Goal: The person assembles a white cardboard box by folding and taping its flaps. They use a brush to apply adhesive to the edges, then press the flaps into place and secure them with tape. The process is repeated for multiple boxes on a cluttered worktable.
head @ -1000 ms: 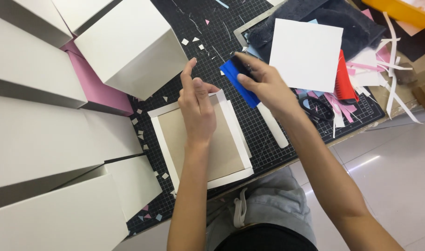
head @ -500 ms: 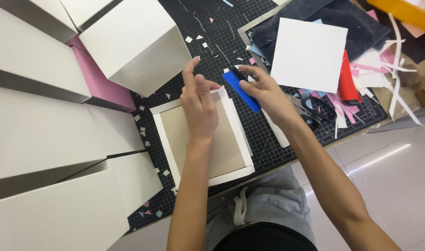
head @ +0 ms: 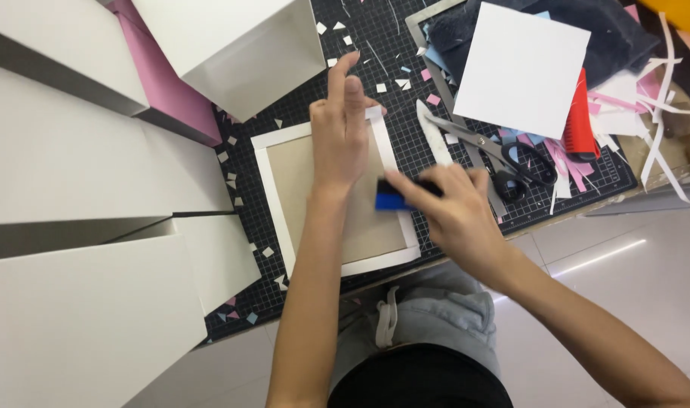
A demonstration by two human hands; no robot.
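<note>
- The left hand (head: 343, 140) is lying open and flat, pressing the cardboard panel (head: 337, 198).
- The right hand (head: 454, 215) is gripping a blue scraper (head: 391, 198) on the panel's right edge.

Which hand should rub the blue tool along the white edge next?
Probably the right hand: it already grips the small blue scraper tool, which sits on the right white paper border of the brown cardboard panel. The left hand lies flat on the panel, holding it down.
</note>
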